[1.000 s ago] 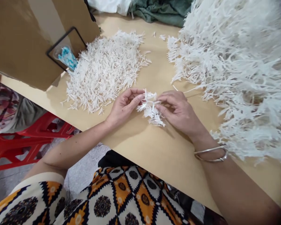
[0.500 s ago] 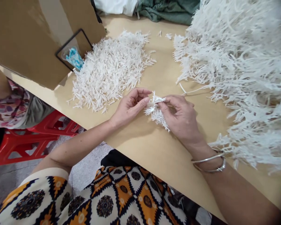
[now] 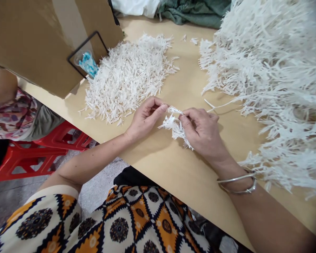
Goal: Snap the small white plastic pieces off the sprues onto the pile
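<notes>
A small bunch of white branched strands point(image 3: 177, 129) hangs between my hands, a little above the tan tabletop. My left hand point(image 3: 147, 117) pinches the left end of one thin white piece between thumb and forefinger. At the right, my right hand point(image 3: 202, 131) is closed around the bunch, with thumb and forefinger on the other end of that piece. The palm side of my right hand is hidden. Beyond my left hand lies a pile of short white pieces point(image 3: 129, 77).
A larger heap of long white strands point(image 3: 274, 80) covers the right side of the table point(image 3: 158, 165). Back left are a cardboard box point(image 3: 37, 42), a black wire frame and a clear cup with blue pieces point(image 3: 88, 65). Red stools point(image 3: 28, 160) and another person's arm are at left.
The piece between my hands is now stretched flatter, where before a sprig stood upright at my left fingertips. The whole view has shifted slightly.
</notes>
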### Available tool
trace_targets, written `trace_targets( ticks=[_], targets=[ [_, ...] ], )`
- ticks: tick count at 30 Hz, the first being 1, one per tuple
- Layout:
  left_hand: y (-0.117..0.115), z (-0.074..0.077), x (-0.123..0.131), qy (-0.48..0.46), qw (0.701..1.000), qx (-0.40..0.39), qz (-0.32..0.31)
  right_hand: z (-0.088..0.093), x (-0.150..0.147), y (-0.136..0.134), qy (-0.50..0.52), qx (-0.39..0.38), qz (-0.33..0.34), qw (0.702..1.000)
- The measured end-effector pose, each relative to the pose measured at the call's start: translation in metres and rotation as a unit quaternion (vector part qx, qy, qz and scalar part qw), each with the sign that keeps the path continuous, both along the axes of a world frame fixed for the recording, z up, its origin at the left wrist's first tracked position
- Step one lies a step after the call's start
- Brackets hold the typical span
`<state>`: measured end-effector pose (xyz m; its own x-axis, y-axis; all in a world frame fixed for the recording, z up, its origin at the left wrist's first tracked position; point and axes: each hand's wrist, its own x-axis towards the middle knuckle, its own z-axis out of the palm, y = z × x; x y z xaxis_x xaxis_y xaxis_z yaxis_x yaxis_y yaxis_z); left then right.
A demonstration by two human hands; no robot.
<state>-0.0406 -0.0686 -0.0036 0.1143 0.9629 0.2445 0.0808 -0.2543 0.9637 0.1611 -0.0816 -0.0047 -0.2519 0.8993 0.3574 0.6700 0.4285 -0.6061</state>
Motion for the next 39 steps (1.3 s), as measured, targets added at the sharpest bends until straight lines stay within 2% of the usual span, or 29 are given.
trace_targets(
  ticks=[3,7,9,13,15,17,19,21,24,26,28,31,33,39],
  targets=[
    [0.001,-0.002,0.000,-0.016,0.999,0.000,0.028,0.001,-0.001,0.001,-0.029,-0.021,0.018,0.999],
    [0.006,-0.010,0.000,-0.155,0.981,-0.034,0.115,0.005,0.004,0.003,-0.020,-0.077,0.019,0.997],
    [0.008,-0.013,0.001,-0.182,0.972,-0.043,0.140,0.008,0.008,0.003,0.009,-0.120,0.016,0.993],
    [0.012,-0.019,0.000,-0.108,0.983,-0.032,0.146,0.011,0.012,0.003,0.060,-0.139,-0.007,0.988],
    [0.013,-0.020,-0.004,-0.083,0.981,0.010,0.174,0.010,0.011,0.003,0.067,-0.132,-0.005,0.989],
    [0.011,-0.017,-0.009,-0.035,0.975,0.067,0.210,0.009,0.010,0.003,0.082,-0.129,0.004,0.988],
    [0.007,-0.007,-0.013,0.035,0.965,0.120,0.231,0.007,0.010,0.003,0.102,-0.124,0.016,0.987],
    [0.003,0.007,-0.013,0.115,0.965,0.145,0.188,0.005,0.010,0.004,0.120,-0.116,0.027,0.986],
    [0.003,0.024,-0.004,0.176,0.979,0.105,0.003,0.003,0.010,0.006,0.162,-0.111,0.042,0.980],
    [0.009,0.025,0.004,0.160,0.978,0.052,-0.123,0.003,0.010,0.006,0.191,-0.114,0.041,0.974],
    [0.017,0.019,0.011,0.123,0.976,0.017,-0.181,0.006,0.010,0.006,0.180,-0.108,0.027,0.977],
    [0.023,0.006,0.017,0.071,0.984,-0.008,-0.160,0.010,0.011,0.006,0.107,-0.080,0.004,0.991],
    [0.022,0.003,0.017,0.069,0.988,-0.011,-0.138,0.012,0.011,0.007,0.071,-0.068,-0.008,0.995],
    [0.013,0.013,0.014,0.169,0.982,0.022,-0.080,0.008,0.012,0.011,0.023,-0.050,-0.030,0.998]
  ],
)
